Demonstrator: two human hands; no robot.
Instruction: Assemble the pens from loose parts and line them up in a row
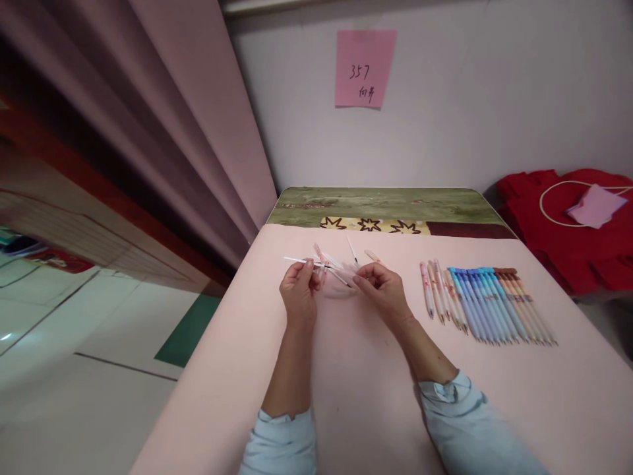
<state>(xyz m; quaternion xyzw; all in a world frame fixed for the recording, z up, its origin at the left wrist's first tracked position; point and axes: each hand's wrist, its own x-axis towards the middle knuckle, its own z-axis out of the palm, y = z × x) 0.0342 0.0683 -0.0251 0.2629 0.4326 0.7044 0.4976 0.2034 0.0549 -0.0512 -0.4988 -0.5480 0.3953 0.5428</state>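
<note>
My left hand (pixel 299 290) is closed in a pinch on a thin white pen refill (pixel 291 259), which points left and right across the fingertips. A little to the right, my right hand (pixel 383 287) is also pinched; a pale, see-through piece seems to be at its fingertips, but blur hides what it is. Under and behind both hands lie loose pen parts: a pink patterned barrel (pixel 317 250), another white refill with a dark tip (pixel 352 251) and a pale barrel piece (pixel 372 256). Some parts are hidden by my fingers.
To the right, a row of pens (pixel 487 303) in pink, blue and brown lies on the pink table cover (pixel 366 409). Behind are a green board (pixel 386 201) and a wall with a pink note (pixel 364 69). Red cloth (pixel 539 231) is at right, a curtain (pixel 198 99) at left.
</note>
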